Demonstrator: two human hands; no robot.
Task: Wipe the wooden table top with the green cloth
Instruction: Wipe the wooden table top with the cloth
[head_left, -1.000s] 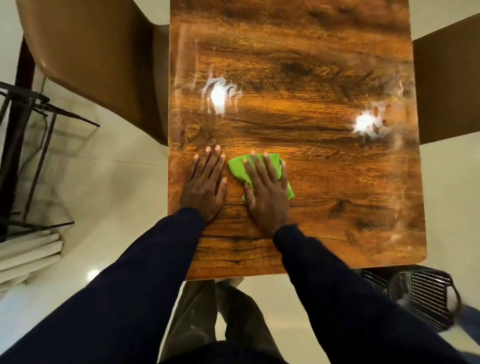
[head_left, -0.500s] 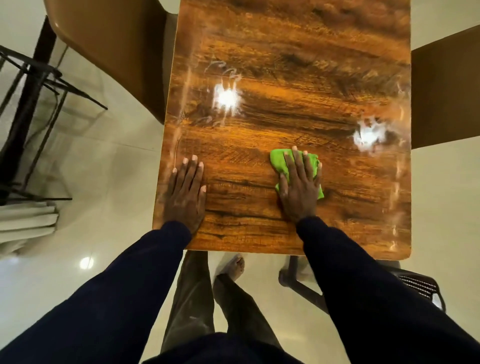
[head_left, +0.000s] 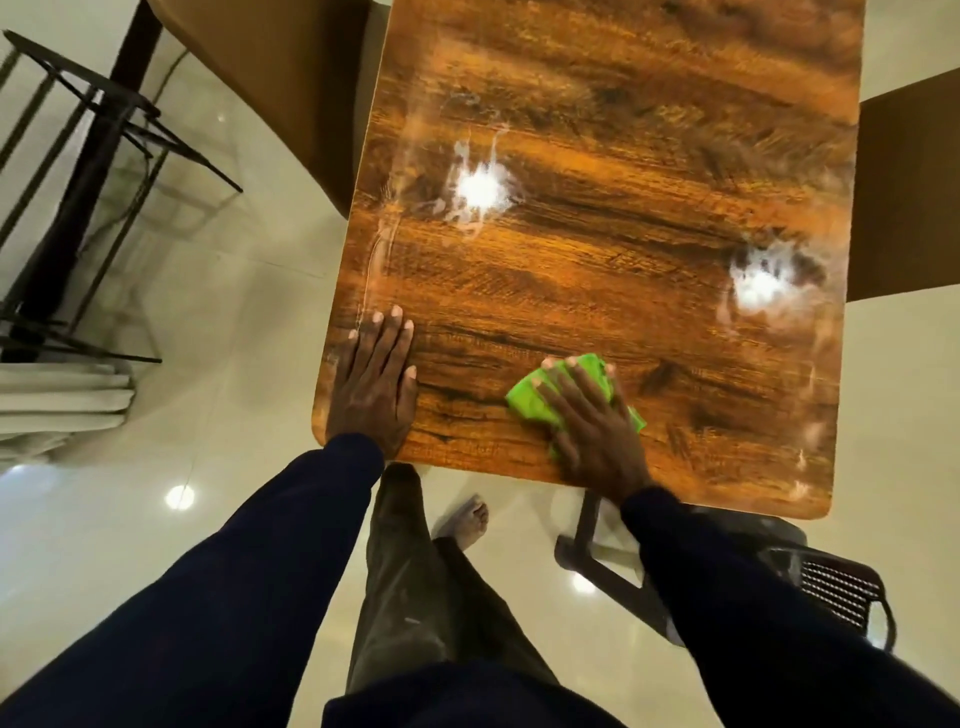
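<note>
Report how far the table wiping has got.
Done: the near strip of the table top looks smear-free. In hand: the right hand presses the green cloth flat near the front edge, while the left hand rests beside it. Left: whitish smears around both glare spots and along the right edge.

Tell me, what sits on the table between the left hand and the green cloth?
Nothing. In the head view, only bare wooden table top separates the left hand, lying flat, from the green cloth under the right hand.
</note>
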